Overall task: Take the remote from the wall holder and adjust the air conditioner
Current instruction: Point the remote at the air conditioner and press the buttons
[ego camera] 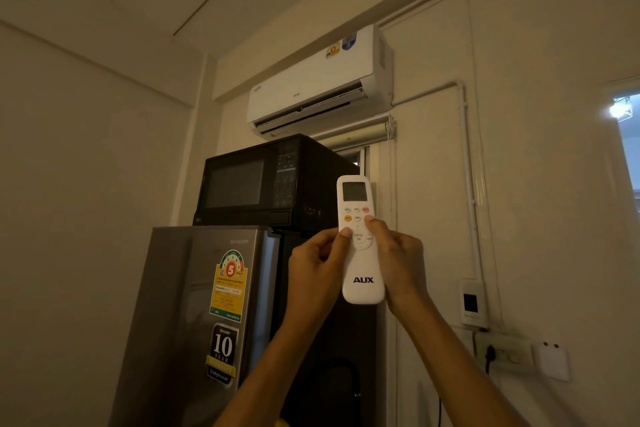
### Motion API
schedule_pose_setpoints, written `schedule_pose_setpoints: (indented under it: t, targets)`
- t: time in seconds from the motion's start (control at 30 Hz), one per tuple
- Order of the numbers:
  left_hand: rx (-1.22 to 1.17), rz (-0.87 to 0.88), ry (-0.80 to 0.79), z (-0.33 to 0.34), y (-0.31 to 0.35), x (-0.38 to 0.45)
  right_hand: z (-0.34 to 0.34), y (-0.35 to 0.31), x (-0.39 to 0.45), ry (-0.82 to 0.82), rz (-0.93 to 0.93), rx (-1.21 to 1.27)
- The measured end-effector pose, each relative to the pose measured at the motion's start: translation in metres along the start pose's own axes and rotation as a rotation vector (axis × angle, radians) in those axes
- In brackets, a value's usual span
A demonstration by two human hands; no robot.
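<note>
A white AUX remote [360,263] is held upright in front of me, its small screen at the top facing me. My left hand [317,265] grips its left side, thumb resting near the round menu pad. My right hand [398,260] grips its right side, thumb on a button just above the pad. The white air conditioner [311,87] hangs high on the wall above, its lower flap partly open. An empty white wall holder [472,303] with a dark slot sits on the wall at the right, below the remote's height.
A black microwave [263,184] stands on a silver fridge [194,322] right behind the remote. A wall socket [502,354] with a plug and a small white box [552,360] are at lower right. A rolled blind [356,135] hangs under the air conditioner.
</note>
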State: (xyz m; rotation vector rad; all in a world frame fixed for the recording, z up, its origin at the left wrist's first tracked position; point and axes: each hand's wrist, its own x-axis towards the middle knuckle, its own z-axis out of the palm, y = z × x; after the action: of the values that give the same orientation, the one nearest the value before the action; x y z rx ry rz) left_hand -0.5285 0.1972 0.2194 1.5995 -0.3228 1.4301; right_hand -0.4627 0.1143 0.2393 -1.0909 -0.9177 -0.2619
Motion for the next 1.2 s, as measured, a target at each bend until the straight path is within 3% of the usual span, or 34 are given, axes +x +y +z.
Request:
schedule_pose_setpoints:
  t: [1.2]
  targets:
    - [-0.046, -0.016, -0.001, 0.01, 0.013, 0.005, -0.004, -0.023, 0.006, 0.028, -0.014, -0.01]
